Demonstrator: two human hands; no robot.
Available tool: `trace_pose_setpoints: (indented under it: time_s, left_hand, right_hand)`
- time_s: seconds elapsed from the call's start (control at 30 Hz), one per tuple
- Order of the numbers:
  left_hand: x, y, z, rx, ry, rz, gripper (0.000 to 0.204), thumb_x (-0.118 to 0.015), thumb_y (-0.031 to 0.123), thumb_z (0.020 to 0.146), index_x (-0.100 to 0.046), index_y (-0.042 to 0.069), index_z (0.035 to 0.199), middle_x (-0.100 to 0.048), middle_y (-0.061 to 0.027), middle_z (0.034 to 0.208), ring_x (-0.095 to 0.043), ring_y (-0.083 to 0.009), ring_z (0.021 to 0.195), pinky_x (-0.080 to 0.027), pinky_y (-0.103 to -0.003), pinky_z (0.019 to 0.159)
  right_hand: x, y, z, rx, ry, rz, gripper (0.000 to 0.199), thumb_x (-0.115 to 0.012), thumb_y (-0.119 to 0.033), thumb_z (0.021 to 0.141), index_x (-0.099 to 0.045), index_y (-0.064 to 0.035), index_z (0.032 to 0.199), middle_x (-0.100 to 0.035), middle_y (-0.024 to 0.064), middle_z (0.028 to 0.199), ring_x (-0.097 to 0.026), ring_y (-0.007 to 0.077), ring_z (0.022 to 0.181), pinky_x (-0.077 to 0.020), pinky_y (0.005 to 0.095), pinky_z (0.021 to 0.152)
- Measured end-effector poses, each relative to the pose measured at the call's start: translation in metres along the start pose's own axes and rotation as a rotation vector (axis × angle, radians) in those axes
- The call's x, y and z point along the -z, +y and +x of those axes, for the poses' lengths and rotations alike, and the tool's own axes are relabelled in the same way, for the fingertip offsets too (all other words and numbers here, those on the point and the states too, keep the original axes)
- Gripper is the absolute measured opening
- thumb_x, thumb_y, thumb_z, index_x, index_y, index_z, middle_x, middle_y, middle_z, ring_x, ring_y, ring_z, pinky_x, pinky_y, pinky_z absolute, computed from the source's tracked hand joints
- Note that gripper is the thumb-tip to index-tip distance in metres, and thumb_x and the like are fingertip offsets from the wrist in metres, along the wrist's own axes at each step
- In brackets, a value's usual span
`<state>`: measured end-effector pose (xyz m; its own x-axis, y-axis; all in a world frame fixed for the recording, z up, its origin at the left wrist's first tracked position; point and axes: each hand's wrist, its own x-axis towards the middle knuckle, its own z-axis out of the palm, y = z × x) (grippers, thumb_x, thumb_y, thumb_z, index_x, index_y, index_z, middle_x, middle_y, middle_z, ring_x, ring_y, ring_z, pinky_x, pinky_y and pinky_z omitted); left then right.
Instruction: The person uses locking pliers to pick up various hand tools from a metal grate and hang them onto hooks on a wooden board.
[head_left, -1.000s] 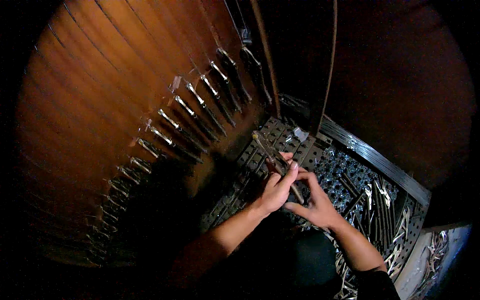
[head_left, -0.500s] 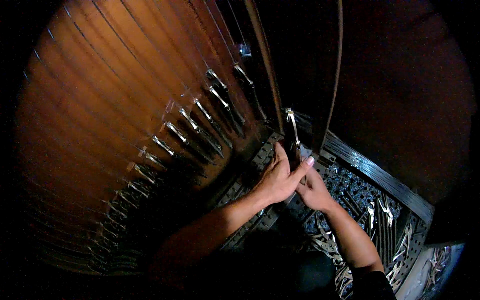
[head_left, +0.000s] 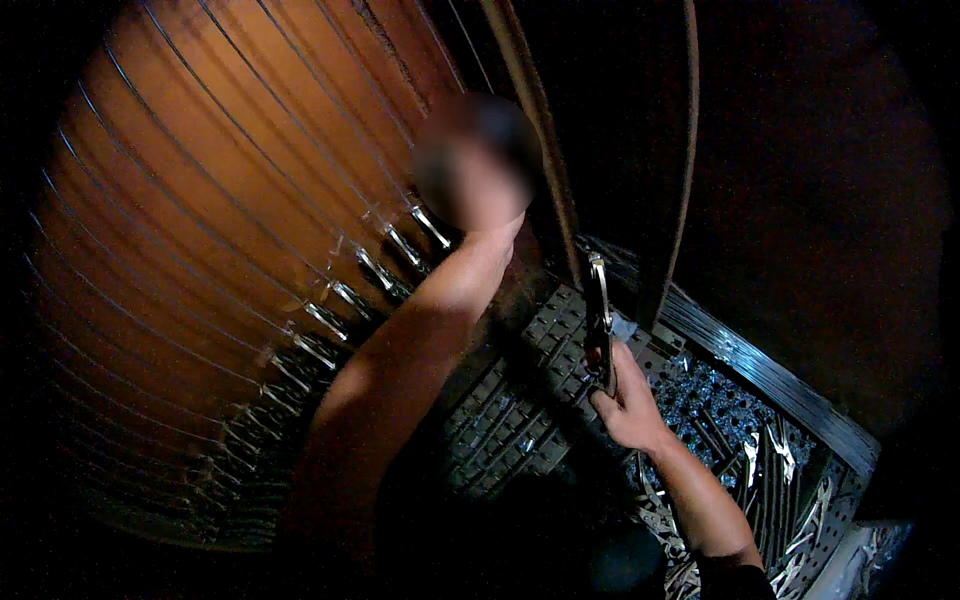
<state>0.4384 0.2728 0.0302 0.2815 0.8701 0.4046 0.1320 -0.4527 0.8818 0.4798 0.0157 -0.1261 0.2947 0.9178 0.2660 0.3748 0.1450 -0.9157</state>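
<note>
My right hand (head_left: 630, 405) is closed around the dark handles of a pair of locking pliers (head_left: 601, 305), whose bright jaw points upward. My left arm reaches up and away to the wall, where my left hand (head_left: 488, 200) is blurred over, so its fingers and anything in them are hidden. Beside that hand, several more locking pliers (head_left: 430, 226) hang in a slanting row along the wall, each at the lower end of a thin wire (head_left: 240, 125).
An orange-brown wall (head_left: 300, 170) curves up on the left. Below lies a dark slotted metal plate (head_left: 510, 400). To the right are loose pliers (head_left: 785, 455) on perforated metal and a bundle of thin rods (head_left: 740, 345). Two long bars (head_left: 530, 110) rise at the back.
My left hand has left my right hand and moved up to the wall. My right hand stays low, with the pliers now plainly in its grip. The view has shifted slightly.
</note>
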Motion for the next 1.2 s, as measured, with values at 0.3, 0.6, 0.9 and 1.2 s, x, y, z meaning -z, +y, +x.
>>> trace_pose_setpoints:
  time_s: [0.3, 0.6, 0.9, 1.2]
  left_hand:
    - [-0.022, -0.047, 0.077, -0.061, 0.149, -0.107, 0.073, -0.042, -0.017, 0.082, -0.028, 0.001, 0.152, -0.051, -0.0177, 0.140, -0.053, -0.0266, 0.132, -0.043, -0.034, 0.108]
    - [-0.025, -0.042, 0.092, -0.105, 0.276, -0.008, 0.046, -0.047, -0.016, 0.082, -0.045, 0.000, 0.124, -0.059, -0.0136, 0.120, -0.062, -0.0202, 0.108, -0.049, -0.033, 0.099]
    - [-0.022, -0.045, 0.101, -0.125, 0.253, -0.059, 0.048, -0.047, -0.017, 0.082, -0.043, 0.000, 0.126, -0.061, -0.0146, 0.115, -0.065, -0.0206, 0.100, -0.053, -0.031, 0.090]
    - [-0.006, -0.051, 0.094, -0.334, 0.161, 0.034, 0.041, -0.059, -0.012, 0.088, -0.049, 0.003, 0.126, -0.064, -0.0120, 0.112, -0.066, -0.0202, 0.099, -0.053, -0.031, 0.088]
  right_hand:
    - [-0.003, 0.021, -0.016, -0.049, -0.030, 0.056, 0.061, -0.059, 0.003, 0.076, -0.046, -0.0005, 0.136, -0.048, 0.0219, 0.136, -0.046, 0.0413, 0.133, -0.0358, 0.0408, 0.114]
    - [0.003, 0.023, -0.032, -0.133, -0.064, 0.013, 0.053, -0.064, 0.004, 0.074, -0.055, -0.0052, 0.125, -0.048, 0.0196, 0.140, -0.046, 0.0381, 0.135, -0.0352, 0.0402, 0.115]
    - [-0.003, 0.034, -0.040, -0.129, -0.070, 0.039, 0.051, -0.065, 0.004, 0.074, -0.058, -0.0049, 0.124, -0.048, 0.0196, 0.142, -0.046, 0.0386, 0.136, -0.0366, 0.0398, 0.114]
    - [-0.003, 0.034, -0.039, -0.190, -0.083, 0.069, 0.051, -0.061, 0.003, 0.073, -0.057, -0.0032, 0.124, -0.050, 0.0197, 0.139, -0.047, 0.0392, 0.134, -0.0365, 0.0397, 0.114]
